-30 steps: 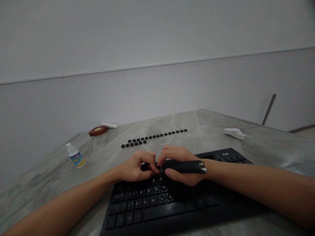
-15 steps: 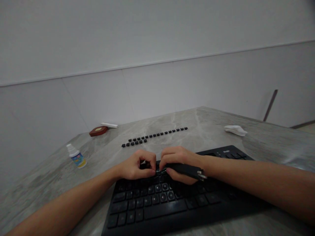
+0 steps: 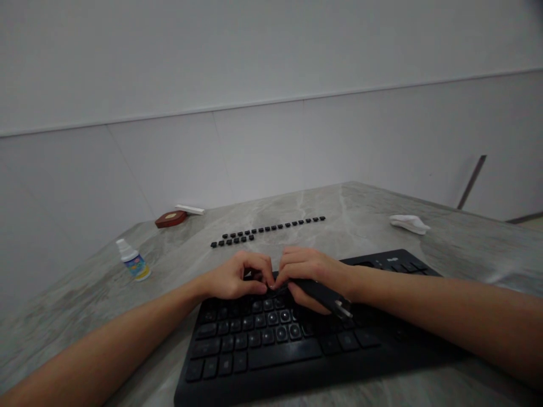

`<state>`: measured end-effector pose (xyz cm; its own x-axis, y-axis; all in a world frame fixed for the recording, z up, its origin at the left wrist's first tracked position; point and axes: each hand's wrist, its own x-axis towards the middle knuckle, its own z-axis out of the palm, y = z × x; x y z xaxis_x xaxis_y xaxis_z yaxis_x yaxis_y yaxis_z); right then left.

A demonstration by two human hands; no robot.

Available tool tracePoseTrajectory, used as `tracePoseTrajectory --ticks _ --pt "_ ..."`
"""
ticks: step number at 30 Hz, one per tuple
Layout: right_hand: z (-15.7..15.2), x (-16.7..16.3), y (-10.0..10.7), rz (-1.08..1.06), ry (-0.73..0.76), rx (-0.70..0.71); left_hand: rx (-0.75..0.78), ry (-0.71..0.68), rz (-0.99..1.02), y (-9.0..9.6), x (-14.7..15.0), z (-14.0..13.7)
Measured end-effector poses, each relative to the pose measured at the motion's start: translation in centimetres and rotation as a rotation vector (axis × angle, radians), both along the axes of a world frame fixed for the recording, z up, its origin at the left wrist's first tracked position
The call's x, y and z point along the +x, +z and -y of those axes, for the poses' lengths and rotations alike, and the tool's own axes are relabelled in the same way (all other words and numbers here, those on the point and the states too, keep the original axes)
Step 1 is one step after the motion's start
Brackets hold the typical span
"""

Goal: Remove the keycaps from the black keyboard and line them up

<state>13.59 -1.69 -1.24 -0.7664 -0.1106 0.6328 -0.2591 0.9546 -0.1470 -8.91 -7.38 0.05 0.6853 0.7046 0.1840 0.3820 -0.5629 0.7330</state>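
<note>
A black keyboard (image 3: 284, 353) lies in front of me, and both hands are over its upper rows. My right hand (image 3: 314, 268) is closed around a slim black tool with metal prongs (image 3: 324, 297); the prongs stick out behind toward the lower right, while its front end points at the upper key rows. My left hand (image 3: 241, 274) is pinched just to the left of that front end, thumb and fingertips at the keys. Anything between those fingertips is too small to make out. Several lower keys show pale round spots.
Beyond the keyboard, small black keycaps (image 3: 274, 227) stand in two rows on the grey marbled table (image 3: 360, 220). To the left are a white spray bottle (image 3: 134, 261) and a reddish-brown case (image 3: 171, 219) beside a white strip (image 3: 190, 210). A white cloth (image 3: 409, 224) lies right.
My fingertips have come closer together at the upper keys, and the tool's rear end has tipped slightly lower. The view has shifted a little; keycaps and bottle stay put on the table.
</note>
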Motion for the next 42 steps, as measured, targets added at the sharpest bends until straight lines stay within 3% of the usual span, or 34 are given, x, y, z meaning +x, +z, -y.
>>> tracePoseTrajectory --ticks 9,17,23,30,33,36,42 --pt "0.35 0.13 0.35 0.043 0.015 0.075 0.016 0.022 0.005 0.05 0.40 0.26" --pt "0.06 0.01 -0.11 0.082 0.017 0.032 -0.015 0.057 0.000 -0.02 0.51 0.03" --pt "0.25 0.06 -0.14 0.124 -0.013 -0.123 -0.066 0.073 -0.002 -0.03 0.55 -0.08" --pt "0.71 -0.30 0.57 0.284 -0.217 -0.543 -0.086 0.103 -0.004 -0.24 0.29 -0.31" --pt "0.63 -0.38 0.75 0.340 -0.241 -0.654 -0.085 0.098 -0.018 -0.32 0.22 -0.46" --pt "0.60 -0.39 0.76 0.361 -0.247 -0.682 -0.088 0.095 -0.021 -0.32 0.24 -0.51" --pt "0.80 -0.26 0.77 0.362 -0.238 -0.591 -0.112 0.088 -0.007 -0.27 0.25 -0.47"
